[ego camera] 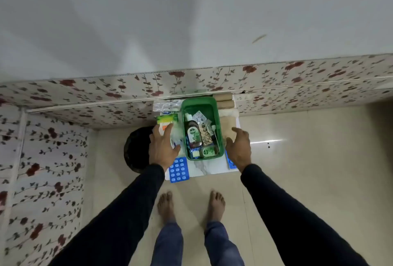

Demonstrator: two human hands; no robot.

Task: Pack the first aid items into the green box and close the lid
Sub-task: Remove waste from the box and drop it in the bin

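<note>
1. Green box (217,115) is sitting open on a small white table (212,166) pushed against a floral-patterned ledge (106,95), its long side running away from the person.
2. Inside it, a brown Dettol bottle (193,134) is lying lengthwise with its white cap pointing toward the ledge; a small round green tin (207,151) is lying at the near end, and foil packets (200,117) and a strip of brownish pills (205,135) are filling the right side.
3. Left hand (162,145) is hovering just left of the box, fingers spread and holding nothing, over loose packets; an orange-and-white packet (163,127) is showing under its fingertips.
4. Beyond that hand, a yellow-green pack (167,118) and clear plastic wrapped items (165,105) are lying on the table.
5. Right hand (239,149) is hovering just right of the box, also spread and empty, over beige cloth (228,125).
6. Tan bandage rolls (224,100) are resting at the far right corner, beside the box.
7. A blue blister pack of white tablets (178,170) is hanging over the near table edge by the left wrist; another blue pack (230,162) is peeking out under the right wrist.
8. A black round object (136,149) is standing on the floor to the left of the table.
9. Both arms are wearing dark sleeves (119,212), and bare feet (167,204) are standing on the pale tiled floor.
</note>
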